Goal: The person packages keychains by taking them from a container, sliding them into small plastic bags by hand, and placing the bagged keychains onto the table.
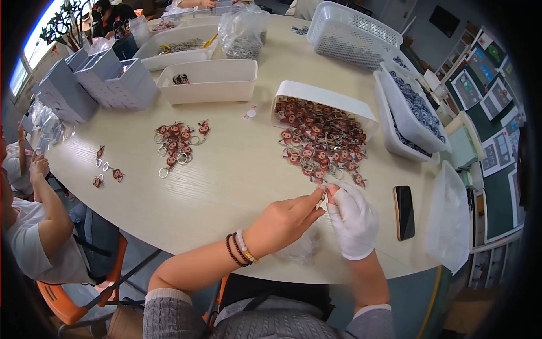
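My left hand [285, 221], bare with bead bracelets at the wrist, and my right hand [354, 221], in a white glove with bare fingertips, meet at the near edge of a keychain pile. Both are closed, fingertips pinching a small shiny keychain [323, 196] that the fingers mostly hide. Just beyond them, red-and-brown character keychains [319, 152] with metal rings spill from a tipped white bin [324, 96]. A smaller group of keychains [179, 140] lies left of my hands, and a few more [117, 174] lie farther left. Under my wrists rests a clear plastic bag [299, 248].
A phone [403, 212] lies right of my glove. White bins [209, 90] and grey boxes [116, 79] stand at the back left. A basket [350, 37] and trays of dark pieces [412, 101] line the right side. Another person [39, 226] sits at left.
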A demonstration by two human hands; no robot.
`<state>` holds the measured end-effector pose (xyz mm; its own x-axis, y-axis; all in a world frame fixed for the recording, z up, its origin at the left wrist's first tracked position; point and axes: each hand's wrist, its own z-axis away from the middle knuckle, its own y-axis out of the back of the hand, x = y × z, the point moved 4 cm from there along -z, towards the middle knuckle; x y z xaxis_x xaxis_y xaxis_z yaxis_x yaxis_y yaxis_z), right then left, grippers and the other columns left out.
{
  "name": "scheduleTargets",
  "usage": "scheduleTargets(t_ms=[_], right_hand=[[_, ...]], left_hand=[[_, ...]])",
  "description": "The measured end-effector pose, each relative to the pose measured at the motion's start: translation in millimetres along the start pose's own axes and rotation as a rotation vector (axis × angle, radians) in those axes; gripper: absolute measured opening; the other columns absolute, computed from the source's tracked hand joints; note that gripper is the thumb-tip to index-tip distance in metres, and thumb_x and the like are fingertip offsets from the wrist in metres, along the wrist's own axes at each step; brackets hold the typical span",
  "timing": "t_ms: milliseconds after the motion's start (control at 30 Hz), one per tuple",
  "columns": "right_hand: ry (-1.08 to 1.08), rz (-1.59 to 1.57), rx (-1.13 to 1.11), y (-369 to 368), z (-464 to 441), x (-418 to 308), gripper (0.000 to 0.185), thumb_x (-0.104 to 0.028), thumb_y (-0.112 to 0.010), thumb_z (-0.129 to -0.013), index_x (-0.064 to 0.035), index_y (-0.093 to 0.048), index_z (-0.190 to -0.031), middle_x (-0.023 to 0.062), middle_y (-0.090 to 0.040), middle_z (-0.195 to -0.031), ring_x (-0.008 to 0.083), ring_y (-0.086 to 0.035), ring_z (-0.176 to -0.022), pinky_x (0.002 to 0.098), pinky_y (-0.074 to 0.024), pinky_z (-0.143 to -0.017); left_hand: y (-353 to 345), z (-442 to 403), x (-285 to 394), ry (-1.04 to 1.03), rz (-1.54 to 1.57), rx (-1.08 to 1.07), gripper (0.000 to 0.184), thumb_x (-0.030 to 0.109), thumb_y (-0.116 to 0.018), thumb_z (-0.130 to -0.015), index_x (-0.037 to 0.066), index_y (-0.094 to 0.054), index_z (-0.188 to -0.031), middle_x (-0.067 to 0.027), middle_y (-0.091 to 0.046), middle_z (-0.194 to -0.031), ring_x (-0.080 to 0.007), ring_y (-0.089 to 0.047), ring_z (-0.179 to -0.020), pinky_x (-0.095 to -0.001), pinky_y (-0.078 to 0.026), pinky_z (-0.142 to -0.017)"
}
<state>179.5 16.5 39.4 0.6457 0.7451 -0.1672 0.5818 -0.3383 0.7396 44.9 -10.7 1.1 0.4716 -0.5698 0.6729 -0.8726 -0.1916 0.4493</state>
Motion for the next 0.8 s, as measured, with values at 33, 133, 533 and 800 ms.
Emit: scheduleTargets(t_ms=[33, 133, 533, 800], right_hand=[[0.001, 0.008, -0.003, 0.6, 0.2, 1.0, 0.03, -0.006, -0.07, -0.068, -0.005, -0.06, -0.096, 0.0089, -0.062, -0.094, 0.0235, -0.061, -0.063, 0.0313, -0.049, -0.053], [0.058, 0.066, 0.016, 3.1, 0.9, 0.9, 0.03, -0.008, -0.071, -0.067, -0.0059, -0.06, -0.095, 0.0083, -0.061, -0.094, 0.022, -0.06, -0.062, 0.031, -0.0485, -0.052], [0.1, 0.169, 0.052, 0.7, -0.3, -9.4, 0.021, -0.014, -0.071, -0.065, -0.0075, -0.056, -0.079, 0.0058, -0.058, -0.081, 0.0244, -0.058, -0.062, 0.0342, -0.0455, -0.052], [0.199, -0.026, -0.041, 9.2, -8.6, -8.9, 0.026, -0.014, -0.073, -0.059, -0.0103, -0.057, -0.079, 0.004, -0.057, -0.083, 0.0215, -0.058, -0.065, 0.0323, -0.0457, -0.052]], left_hand=[[-1.6, -0.3, 1.0, -0.027, 0.003, 0.003, 0.039, 0.007, -0.063, -0.082, -0.001, -0.051, -0.118, -0.0162, -0.061, -0.083, -0.03, -0.062, -0.069, -0.0345, -0.051, -0.058], [-1.1, -0.6, -2.7, -0.058, 0.092, 0.002, 0.045, 0.006, -0.065, -0.081, -0.002, -0.049, -0.122, -0.0156, -0.062, -0.084, -0.0247, -0.064, -0.071, -0.0317, -0.052, -0.062], [-8.5, -7.0, -20.7, 0.563, 1.149, -0.243, 0.045, 0.001, -0.064, -0.083, 0.0, -0.046, -0.124, -0.0027, -0.058, -0.093, -0.0082, -0.057, -0.084, -0.0231, -0.05, -0.075], [-5.5, -8.9, -27.9, 0.545, 1.252, -0.257, 0.04, 0.009, -0.058, -0.088, 0.002, -0.046, -0.125, -0.0011, -0.058, -0.098, -0.0075, -0.054, -0.088, -0.0252, -0.046, -0.08]])
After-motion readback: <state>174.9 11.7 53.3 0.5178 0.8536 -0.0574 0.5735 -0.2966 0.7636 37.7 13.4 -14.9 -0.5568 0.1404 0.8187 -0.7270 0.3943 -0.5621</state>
